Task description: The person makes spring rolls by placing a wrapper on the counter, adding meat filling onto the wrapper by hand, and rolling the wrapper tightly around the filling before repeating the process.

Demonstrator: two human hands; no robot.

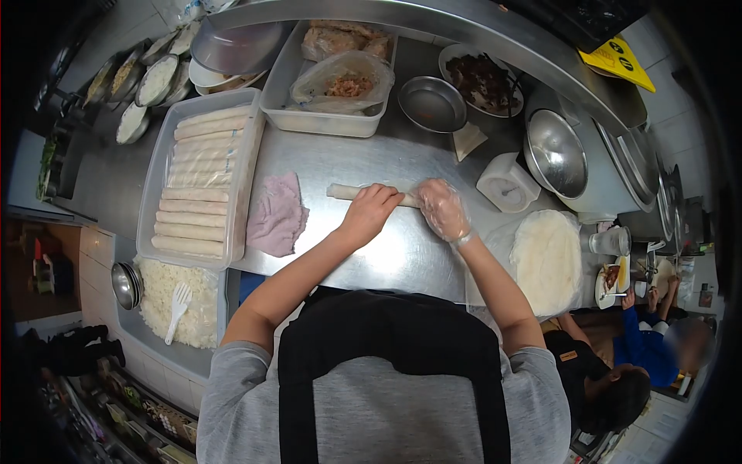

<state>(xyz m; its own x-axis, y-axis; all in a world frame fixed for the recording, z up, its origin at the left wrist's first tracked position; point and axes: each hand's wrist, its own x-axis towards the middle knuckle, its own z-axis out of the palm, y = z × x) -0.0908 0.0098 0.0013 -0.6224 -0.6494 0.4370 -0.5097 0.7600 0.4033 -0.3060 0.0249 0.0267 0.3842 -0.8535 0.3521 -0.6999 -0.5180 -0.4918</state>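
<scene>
A long pale roll (344, 191) lies crosswise on the steel table (363, 263). Bare, my left hand (372, 210) rests over its middle with the fingers curved onto it. At the roll's right end is my right hand (442, 209), in a clear plastic glove, its fingers bent down around that end. A crumpled pink cloth (277, 214) lies to the left of the roll. Farther left, a plastic tub (251, 155) holds several similar rolls (193, 207) in a row. A stack of round pale sheets (547, 259) lies on plastic at the right.
Behind the hands stand a tub (325, 122) with bagged filling, a metal bowl (433, 104), a plate of dark food (483, 81) and a white scale (508, 183). White shreds with a fork (179, 309) fill a lower-left bin. Two people are at the lower right.
</scene>
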